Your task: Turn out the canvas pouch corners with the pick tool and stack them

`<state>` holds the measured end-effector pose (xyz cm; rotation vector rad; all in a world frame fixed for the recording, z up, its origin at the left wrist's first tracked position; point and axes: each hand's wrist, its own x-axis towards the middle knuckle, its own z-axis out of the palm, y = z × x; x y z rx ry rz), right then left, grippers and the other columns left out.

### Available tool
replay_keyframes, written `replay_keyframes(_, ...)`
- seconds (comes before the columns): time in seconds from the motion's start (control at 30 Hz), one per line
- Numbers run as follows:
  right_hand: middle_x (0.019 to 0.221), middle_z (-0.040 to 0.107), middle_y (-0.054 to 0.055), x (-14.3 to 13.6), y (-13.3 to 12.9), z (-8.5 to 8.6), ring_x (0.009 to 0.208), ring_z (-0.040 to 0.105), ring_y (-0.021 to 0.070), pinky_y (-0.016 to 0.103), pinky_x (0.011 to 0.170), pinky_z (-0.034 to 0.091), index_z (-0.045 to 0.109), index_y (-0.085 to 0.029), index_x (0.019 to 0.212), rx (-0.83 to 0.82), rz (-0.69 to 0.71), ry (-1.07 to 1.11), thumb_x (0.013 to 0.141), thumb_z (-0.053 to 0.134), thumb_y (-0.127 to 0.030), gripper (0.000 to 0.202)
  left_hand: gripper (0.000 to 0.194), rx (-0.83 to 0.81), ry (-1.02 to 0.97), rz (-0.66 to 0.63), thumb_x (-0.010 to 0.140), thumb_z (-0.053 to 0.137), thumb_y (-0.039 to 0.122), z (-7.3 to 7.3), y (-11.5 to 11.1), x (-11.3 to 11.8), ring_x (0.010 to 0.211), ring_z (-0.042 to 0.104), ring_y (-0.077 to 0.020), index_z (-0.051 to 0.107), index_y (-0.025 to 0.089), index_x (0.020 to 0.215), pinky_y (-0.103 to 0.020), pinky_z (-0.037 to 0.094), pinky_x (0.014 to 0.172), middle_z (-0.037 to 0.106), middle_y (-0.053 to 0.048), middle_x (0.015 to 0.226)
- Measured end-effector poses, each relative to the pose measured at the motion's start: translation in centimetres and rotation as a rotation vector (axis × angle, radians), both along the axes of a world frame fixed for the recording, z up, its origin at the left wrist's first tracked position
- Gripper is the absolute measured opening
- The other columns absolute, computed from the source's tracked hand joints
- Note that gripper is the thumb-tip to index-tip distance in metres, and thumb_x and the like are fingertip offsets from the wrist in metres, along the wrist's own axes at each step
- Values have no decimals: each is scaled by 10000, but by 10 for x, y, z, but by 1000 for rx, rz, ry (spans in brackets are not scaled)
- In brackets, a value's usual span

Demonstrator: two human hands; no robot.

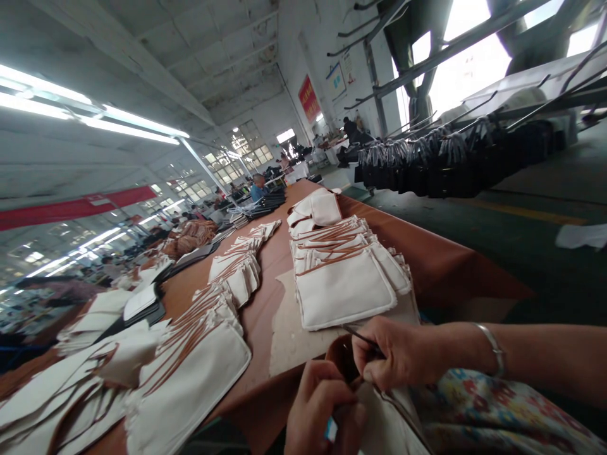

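In the head view, a cream bag with brown trim is held low, near my lap at the table's edge. My right hand, a bangle on its wrist, is closed around a thin dark pointed tool whose kind I cannot make out; thumb and fingers also press at the bag's upper edge. My left hand curls its fingers at the bag's near side, beside a brown strap. A small light-blue item shows between those fingers. Just beyond the hands lies a stack of cream pouches with brown edging.
A long brown-covered table runs away from me. Another row of cream pouches fans along its left half, with more cream pieces farther left. Black bags hang from a metal rack at right. People sit farther back.
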<state>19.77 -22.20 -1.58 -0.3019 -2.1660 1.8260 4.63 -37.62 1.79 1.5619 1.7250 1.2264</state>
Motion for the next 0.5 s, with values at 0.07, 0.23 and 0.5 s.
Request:
replay_keyframes(0.07,602,591,-53,0,-2,3,517,480,57,117,442,336,644,-120,716,28,-9,22,616,496,-29,200,302,-41,-32,-26,845,648,497,2,4,-3,694,527,-176,650,202,777,-260,427,643,587,-42,766)
replay_keyframes(0.23,614,563,-58,2,-4,14,537,463,55,125,472,342,608,-125,678,118,17,151,584,479,-3,200,341,-359,-190,-34,774,674,483,-1,18,-8,652,512,-160,724,146,759,-234,380,572,620,-24,688)
replay_keyframes(0.5,645,574,-43,7,-2,16,556,463,68,148,481,330,620,-131,728,262,5,102,627,524,-18,179,111,-434,-337,97,613,588,263,-4,33,6,496,335,-90,571,167,560,-229,237,488,474,30,515)
